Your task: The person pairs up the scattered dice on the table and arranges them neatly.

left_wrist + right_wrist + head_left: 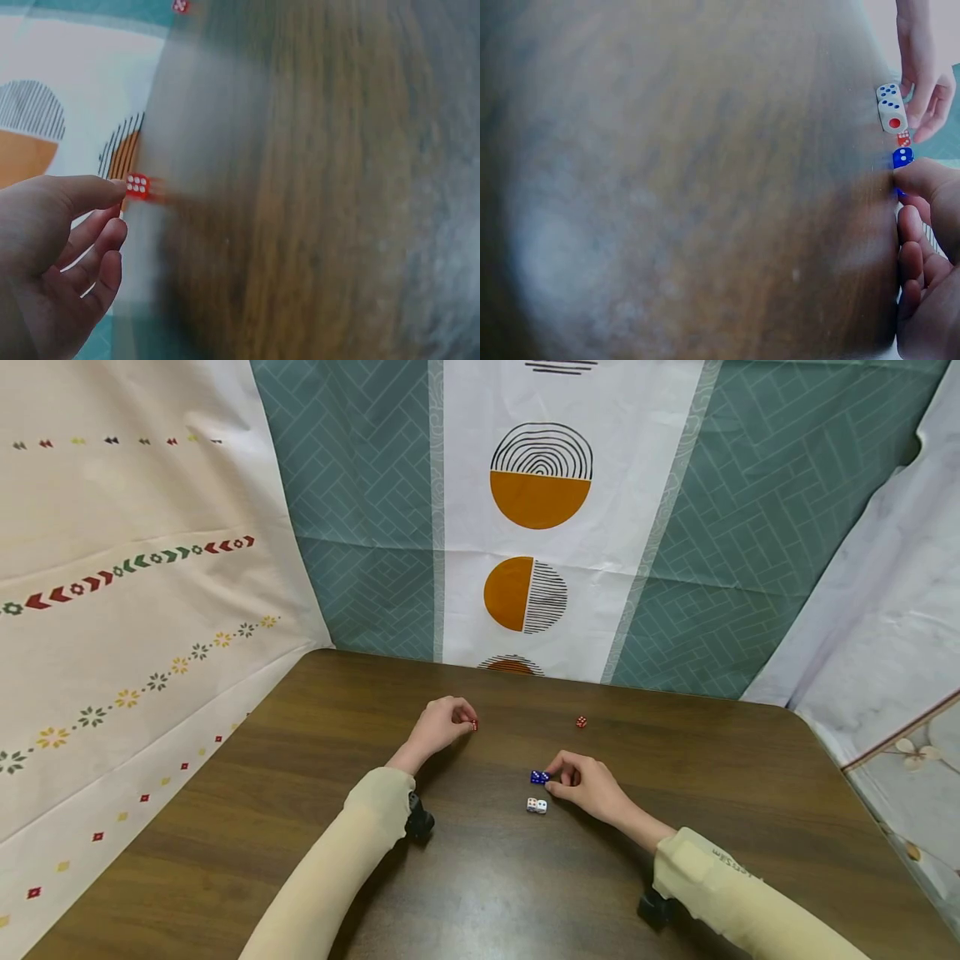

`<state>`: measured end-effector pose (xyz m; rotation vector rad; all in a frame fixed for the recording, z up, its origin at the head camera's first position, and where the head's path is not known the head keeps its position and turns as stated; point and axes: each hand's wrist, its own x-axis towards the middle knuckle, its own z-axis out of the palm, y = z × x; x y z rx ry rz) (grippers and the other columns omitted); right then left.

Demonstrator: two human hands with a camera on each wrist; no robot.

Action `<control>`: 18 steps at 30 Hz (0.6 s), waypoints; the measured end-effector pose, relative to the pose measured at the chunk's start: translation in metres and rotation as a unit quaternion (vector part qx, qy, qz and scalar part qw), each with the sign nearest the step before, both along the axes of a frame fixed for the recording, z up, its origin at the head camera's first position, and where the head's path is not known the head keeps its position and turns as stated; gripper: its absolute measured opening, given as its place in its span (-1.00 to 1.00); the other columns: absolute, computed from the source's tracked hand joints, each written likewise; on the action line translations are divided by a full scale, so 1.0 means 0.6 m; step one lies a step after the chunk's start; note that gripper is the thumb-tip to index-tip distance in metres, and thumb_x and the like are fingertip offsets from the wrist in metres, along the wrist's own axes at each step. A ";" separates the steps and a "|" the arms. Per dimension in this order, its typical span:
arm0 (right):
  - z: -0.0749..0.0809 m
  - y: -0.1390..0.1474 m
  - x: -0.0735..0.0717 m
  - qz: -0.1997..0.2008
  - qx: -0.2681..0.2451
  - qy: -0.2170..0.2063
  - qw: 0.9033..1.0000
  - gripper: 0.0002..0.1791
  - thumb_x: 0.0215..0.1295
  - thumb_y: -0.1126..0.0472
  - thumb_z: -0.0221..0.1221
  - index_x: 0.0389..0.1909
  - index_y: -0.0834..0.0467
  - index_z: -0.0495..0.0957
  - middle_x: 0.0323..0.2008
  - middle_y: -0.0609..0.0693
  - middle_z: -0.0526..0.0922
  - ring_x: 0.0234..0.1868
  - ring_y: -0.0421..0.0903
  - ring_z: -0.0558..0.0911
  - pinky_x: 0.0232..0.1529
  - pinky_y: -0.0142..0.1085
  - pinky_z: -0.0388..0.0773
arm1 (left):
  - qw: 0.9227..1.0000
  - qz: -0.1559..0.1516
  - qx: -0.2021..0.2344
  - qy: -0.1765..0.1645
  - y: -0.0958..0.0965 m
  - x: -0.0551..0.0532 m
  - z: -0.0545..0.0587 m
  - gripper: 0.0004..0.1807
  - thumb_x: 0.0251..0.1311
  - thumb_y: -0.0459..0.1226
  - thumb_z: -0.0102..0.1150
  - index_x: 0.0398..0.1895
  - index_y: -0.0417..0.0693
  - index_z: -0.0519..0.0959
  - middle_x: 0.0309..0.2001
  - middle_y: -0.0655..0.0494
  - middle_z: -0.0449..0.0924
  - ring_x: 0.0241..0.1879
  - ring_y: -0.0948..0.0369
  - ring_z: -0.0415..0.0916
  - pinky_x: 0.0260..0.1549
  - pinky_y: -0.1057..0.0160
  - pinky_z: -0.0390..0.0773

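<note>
Toward the back of the table, my left hand [442, 725] pinches a red die [137, 186] with white pips between thumb and forefinger. My right hand [588, 783] is nearer the middle, thumb and forefinger around the right one of two blue dice [539, 777] that sit side by side. In the right wrist view the thumb covers most of that blue die. Just in front of the blue pair, two white dice [536, 806] lie against each other. Another red die [581, 722] lies by itself behind my right hand.
The brown wooden table [465, 893] carries the dice. Patterned cloth [360, 527] hangs along its back edge, with a cream cloth [135, 635] on the left and a pale cloth [885, 635] on the right.
</note>
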<state>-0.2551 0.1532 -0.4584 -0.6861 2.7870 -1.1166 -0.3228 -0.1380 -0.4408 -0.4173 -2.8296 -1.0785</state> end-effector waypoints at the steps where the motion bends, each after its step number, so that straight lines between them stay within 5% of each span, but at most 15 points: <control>1: 0.000 0.000 0.000 0.000 0.000 0.000 1.000 -0.86 0.21 0.19 0.35 -0.23 0.02 0.61 -0.54 -0.13 0.47 -0.54 -0.25 0.39 -0.49 -0.43 0.32 | 1.000 0.003 0.000 -0.002 -0.002 -0.002 -0.002 -0.93 0.19 -0.35 0.31 -0.26 -0.08 0.67 -0.31 0.03 0.62 -0.32 0.18 0.52 -0.32 0.28 0.49; 18: -0.004 0.002 0.000 -0.001 -0.003 -0.003 1.000 -0.86 0.21 0.18 0.35 -0.23 0.01 0.61 -0.54 -0.12 0.46 -0.54 -0.25 0.39 -0.50 -0.43 0.31 | 0.999 0.033 -0.016 -0.032 0.001 -0.001 -0.005 -0.86 0.13 -0.24 0.40 -0.32 -0.09 0.66 -0.33 0.04 0.66 -0.36 0.16 0.51 -0.36 0.28 0.46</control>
